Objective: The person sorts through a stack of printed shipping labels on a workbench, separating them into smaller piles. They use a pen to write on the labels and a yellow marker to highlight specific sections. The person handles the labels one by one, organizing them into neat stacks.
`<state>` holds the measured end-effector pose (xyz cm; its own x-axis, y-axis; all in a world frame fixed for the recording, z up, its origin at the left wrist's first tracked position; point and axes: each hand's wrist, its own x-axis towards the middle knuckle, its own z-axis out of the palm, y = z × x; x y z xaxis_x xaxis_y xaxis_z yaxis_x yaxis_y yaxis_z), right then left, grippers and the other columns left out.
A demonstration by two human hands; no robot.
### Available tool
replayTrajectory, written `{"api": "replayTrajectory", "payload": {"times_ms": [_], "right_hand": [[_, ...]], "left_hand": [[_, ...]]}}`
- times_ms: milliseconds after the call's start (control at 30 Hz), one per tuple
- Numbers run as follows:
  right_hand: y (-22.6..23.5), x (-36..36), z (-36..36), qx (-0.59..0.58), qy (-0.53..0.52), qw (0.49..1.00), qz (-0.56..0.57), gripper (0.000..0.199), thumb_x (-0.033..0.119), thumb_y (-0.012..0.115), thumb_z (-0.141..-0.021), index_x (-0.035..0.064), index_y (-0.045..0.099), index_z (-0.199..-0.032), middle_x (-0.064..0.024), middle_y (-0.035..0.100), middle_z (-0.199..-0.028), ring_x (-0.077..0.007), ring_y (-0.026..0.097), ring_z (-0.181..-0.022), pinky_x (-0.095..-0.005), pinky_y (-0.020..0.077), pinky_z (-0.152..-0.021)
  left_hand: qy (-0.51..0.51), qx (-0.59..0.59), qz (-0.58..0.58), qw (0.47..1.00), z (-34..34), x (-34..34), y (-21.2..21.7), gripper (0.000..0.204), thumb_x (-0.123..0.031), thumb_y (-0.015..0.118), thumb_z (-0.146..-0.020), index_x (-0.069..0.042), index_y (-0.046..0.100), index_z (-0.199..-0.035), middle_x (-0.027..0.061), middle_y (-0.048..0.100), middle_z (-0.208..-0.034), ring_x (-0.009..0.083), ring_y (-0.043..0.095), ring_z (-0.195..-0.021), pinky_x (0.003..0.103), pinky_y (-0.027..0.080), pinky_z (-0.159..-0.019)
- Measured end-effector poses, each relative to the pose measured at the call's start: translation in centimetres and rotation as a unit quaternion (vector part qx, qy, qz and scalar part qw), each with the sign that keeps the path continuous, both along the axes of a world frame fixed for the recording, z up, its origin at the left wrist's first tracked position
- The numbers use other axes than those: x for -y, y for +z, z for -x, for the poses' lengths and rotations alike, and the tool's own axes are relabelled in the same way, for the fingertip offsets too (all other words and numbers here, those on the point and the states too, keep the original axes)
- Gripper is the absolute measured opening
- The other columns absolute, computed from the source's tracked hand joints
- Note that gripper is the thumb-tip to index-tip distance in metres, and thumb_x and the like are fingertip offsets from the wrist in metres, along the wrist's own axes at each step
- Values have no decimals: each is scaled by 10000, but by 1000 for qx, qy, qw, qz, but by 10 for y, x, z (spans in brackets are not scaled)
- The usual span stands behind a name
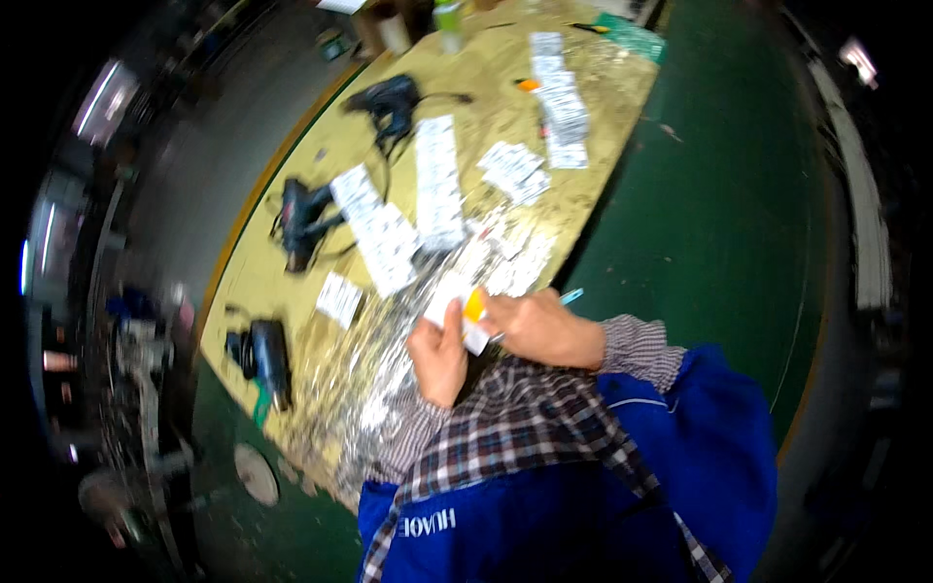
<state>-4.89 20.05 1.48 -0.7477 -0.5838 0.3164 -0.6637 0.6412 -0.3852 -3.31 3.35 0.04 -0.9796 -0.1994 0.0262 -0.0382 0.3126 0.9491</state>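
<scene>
Close to the table's near edge, my two hands meet in front of my body. My left hand (439, 358) is closed, thumb up, on a white paper piece (475, 339) that looks like a label. Right beside it, my right hand (546, 328) is closed, its fingertips at a small yellow thing (474, 305). A thin light-blue end (572, 295) sticks out past the right hand's back; whether it belongs to the yellow thing is hidden. Blur hides finer detail. Crinkled clear plastic film (384, 389) lies under and around both hands.
Three dark heat guns (270, 360) lie along the table's left side. Printed white label strips (439, 185) cover the middle, with a folded strip (562, 107) farther right. A loose label (340, 298) lies left. Green film (632, 37) is at the far corner, above green floor (719, 214).
</scene>
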Motion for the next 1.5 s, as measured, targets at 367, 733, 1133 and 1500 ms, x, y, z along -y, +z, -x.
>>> {"api": "replayTrajectory", "payload": {"times_ms": [367,733,1133,1500], "right_hand": [[39,-8,10,63,57,996,27,381,233,632,-833,-77,549,-1038,-175,619,-701,-280,617,-550,-359,466,-452],[25,-2,19,15,51,995,85,233,126,647,-788,8,605,-985,-120,609,-707,-251,611,-566,-336,471,-466],[32,2,15,27,121,988,91,213,11,705,-697,21,642,-900,-70,613,-890,-208,632,-720,-292,511,-560],[40,2,32,-54,88,988,112,182,68,672,-751,28,635,-925,-79,601,-895,-207,607,-731,-291,502,-558]], "left_hand": [[68,-83,-119,987,-8,-22,15,292,-191,567,-915,49,585,-751,35,545,-553,59,443,-510,278,359,-427],[63,1,-113,992,-17,-12,15,239,-166,552,-919,67,603,-896,73,618,-682,70,528,-607,249,432,-527],[69,-18,-109,991,-17,-12,11,235,-173,549,-922,54,603,-892,64,611,-661,69,507,-576,256,431,-506],[67,25,-211,975,-20,-16,21,236,-163,524,-933,61,600,-934,54,629,-716,68,536,-637,243,441,-555]]}}
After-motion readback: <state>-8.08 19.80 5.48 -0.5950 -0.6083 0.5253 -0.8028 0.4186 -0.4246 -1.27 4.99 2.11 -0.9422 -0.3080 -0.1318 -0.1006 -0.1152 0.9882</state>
